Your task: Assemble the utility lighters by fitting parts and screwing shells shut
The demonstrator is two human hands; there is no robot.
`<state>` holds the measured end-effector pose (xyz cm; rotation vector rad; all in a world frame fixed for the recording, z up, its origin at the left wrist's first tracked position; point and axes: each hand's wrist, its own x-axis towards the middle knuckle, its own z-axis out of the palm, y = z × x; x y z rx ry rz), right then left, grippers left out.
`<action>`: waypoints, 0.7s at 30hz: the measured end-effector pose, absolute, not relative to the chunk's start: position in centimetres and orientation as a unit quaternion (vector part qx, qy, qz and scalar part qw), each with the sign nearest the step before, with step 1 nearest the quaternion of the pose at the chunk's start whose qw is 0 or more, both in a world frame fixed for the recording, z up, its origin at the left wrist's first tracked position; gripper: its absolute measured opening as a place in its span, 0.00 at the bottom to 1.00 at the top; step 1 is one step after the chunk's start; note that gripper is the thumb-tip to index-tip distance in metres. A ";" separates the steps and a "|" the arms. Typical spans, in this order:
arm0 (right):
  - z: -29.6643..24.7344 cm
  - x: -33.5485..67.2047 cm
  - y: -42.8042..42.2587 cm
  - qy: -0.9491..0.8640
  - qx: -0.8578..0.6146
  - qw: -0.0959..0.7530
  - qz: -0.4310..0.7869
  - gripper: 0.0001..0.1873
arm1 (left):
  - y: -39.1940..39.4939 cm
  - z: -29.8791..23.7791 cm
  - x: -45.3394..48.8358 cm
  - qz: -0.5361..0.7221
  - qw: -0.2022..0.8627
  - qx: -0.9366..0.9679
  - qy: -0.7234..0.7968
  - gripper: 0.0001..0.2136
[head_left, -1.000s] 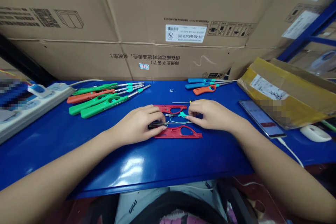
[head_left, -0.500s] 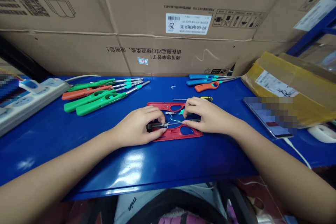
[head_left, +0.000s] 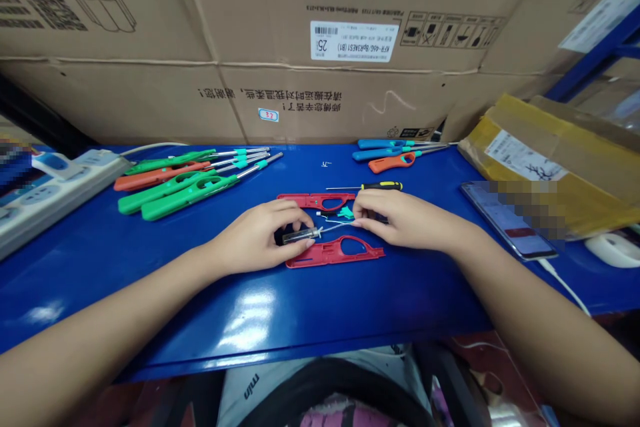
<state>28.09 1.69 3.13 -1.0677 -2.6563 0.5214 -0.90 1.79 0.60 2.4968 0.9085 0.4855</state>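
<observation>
My left hand (head_left: 260, 235) is closed around a small see-through lighter fuel tank (head_left: 299, 235), thumb below and fingers above. From the tank's right end a thin pale tube (head_left: 334, 226) runs to my right hand (head_left: 397, 219), whose thumb and fingertips pinch its far end. Two red lighter shell halves (head_left: 327, 253) lie inner side up, one nearer me under my left thumb, the other shell half (head_left: 300, 201) behind. Between them sit a green trigger piece (head_left: 346, 212) and a small dark igniter part (head_left: 327, 213). My right fingers partly hide what lies beneath.
A yellow-black screwdriver (head_left: 383, 185) lies behind the shells. Several green and orange lighters (head_left: 187, 198) are at left beside a power strip (head_left: 50, 193); blue and orange lighters (head_left: 393, 161) lie back right. A phone (head_left: 510, 220), a taped parcel (head_left: 555, 163) and cardboard (head_left: 270, 7) border the table.
My right hand has shifted slightly back, its fingertips now at the tube's end, which sits higher. My left hand has turned a little, showing more of the tank. The view has shifted slightly.
</observation>
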 end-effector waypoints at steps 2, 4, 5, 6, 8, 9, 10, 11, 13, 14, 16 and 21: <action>3.2 28.2 1.7 -0.905 -0.374 0.109 0.174 0.09 | 1.8 0.6 -0.9 0.175 0.223 0.899 0.333 0.11; 3.4 28.6 1.6 -0.902 -0.381 0.094 0.179 0.08 | 1.8 0.6 -0.8 0.178 0.224 0.896 0.338 0.10; 3.6 28.8 1.6 -0.900 -0.384 0.081 0.188 0.07 | 1.8 0.6 -0.8 0.179 0.224 0.896 0.339 0.10; 3.8 29.2 1.6 -0.897 -0.389 0.064 0.201 0.06 | 1.9 0.6 -0.7 0.179 0.224 0.896 0.339 0.10; 4.2 29.9 1.5 -0.887 -0.401 0.023 0.228 0.05 | 1.9 0.5 -0.7 0.181 0.221 0.897 0.338 0.10; 4.4 30.3 1.5 -0.879 -0.413 0.003 0.237 0.04 | 1.9 0.5 -0.7 0.183 0.218 0.897 0.338 0.10; 4.6 30.6 1.5 -0.873 -0.423 -0.009 0.243 0.04 | 1.9 0.5 -0.7 0.186 0.214 0.898 0.337 0.10; 4.7 30.8 1.6 -0.867 -0.432 -0.017 0.249 0.03 | 1.8 0.5 -0.8 0.191 0.209 0.898 0.337 0.10; 4.9 31.1 1.6 -0.860 -0.440 -0.019 0.257 0.02 | 1.8 0.5 -0.8 0.198 0.200 0.900 0.334 0.10; 5.0 31.1 1.6 -0.859 -0.439 -0.015 0.262 0.02 | 1.7 0.5 -0.9 0.203 0.196 0.900 0.333 0.10; 5.2 31.2 1.6 -0.859 -0.433 -0.005 0.273 0.02 | 1.6 0.6 -0.9 0.215 0.190 0.901 0.325 0.09; 5.6 31.8 1.5 -0.844 -0.436 -0.030 0.310 0.05 | 1.2 0.9 -0.7 0.218 0.204 0.919 0.258 0.07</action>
